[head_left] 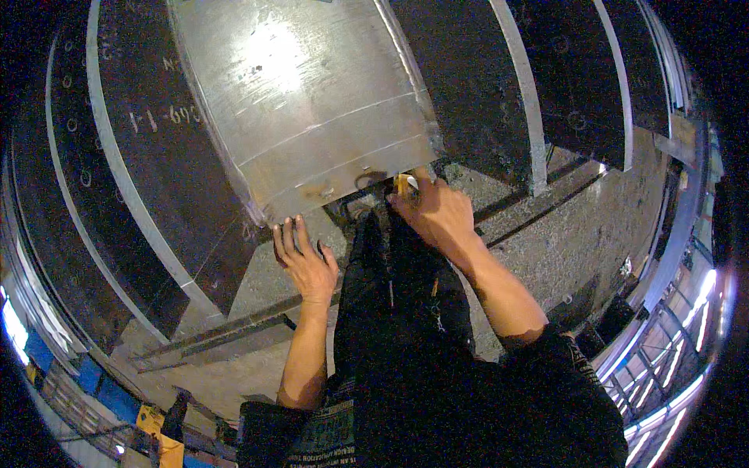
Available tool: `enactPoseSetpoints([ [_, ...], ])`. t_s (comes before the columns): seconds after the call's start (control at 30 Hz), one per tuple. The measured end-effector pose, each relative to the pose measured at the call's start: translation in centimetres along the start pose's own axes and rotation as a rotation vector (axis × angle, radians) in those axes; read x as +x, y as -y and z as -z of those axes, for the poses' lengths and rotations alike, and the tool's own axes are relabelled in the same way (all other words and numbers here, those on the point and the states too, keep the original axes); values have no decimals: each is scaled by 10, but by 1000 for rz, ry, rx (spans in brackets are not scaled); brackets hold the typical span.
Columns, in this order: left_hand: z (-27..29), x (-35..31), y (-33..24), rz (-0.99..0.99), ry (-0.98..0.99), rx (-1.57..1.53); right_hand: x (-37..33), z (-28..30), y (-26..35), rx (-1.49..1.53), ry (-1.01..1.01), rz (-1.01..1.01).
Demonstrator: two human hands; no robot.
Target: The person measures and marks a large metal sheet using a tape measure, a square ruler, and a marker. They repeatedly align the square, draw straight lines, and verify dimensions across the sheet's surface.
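Your left hand (308, 269) is loosely spread, fingers unclenched, no object seen in it. Its fingertips sit at the near left corner of the bright metal plate (312, 101); can't tell whether they press on it or just meet the edge. Your right hand (442, 214) is curled, thumb and fingers grasping a small yellow thing (403, 186) at the plate's near edge; it's mostly covered by your fingers, so its exact kind is unclear. The plate lies straight ahead of both sets of fingers, its near edge running between them, with a strong glare patch farther out. Two pale lines cross it just beyond your fingertips, and a brownish stain (316, 191) is on the edge strip between your hands.

Left of your left fingers: a dark panel (148, 164) with a pale edge and white handwritten marks. Right of your right fingers and farther out: another dark panel (472, 93), also pale-edged. Grey rough ground (569, 234) shows right of your right fingers. Behind your left fingers, well apart: a dark bar (234, 335), then a yellow box (150, 420).
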State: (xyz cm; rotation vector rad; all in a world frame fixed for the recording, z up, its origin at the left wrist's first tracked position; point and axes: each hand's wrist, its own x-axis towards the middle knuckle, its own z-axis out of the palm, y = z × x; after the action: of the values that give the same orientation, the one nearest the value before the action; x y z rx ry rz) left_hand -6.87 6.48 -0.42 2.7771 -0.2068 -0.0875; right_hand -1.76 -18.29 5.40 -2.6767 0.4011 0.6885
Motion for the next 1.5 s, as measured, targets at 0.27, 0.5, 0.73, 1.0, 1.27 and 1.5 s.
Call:
enactPoseSetpoints([
  [0.27, -12, 0, 2, 6, -52, 22, 14, 7, 10, -46, -89, -95],
  [0.5, -13, 1, -1, 1, -43, 30, 23, 0, 13, -112, -87, -54],
  [0.73, -15, -2, 4, 19, -22, 39, 24, 5, 22, -138, -74, -60],
  [1.0, -22, -2, 3, 19, -81, 13, 24, 1, 20, -185, -95, -64],
  [1.27, -20, -2, 7, 0, -38, 15, 8, 10, 33, -65, 1, 12],
  [1.5, -26, -6, 16, -19, -50, -5, -26, -21, 99, -41, 208, 203],
])
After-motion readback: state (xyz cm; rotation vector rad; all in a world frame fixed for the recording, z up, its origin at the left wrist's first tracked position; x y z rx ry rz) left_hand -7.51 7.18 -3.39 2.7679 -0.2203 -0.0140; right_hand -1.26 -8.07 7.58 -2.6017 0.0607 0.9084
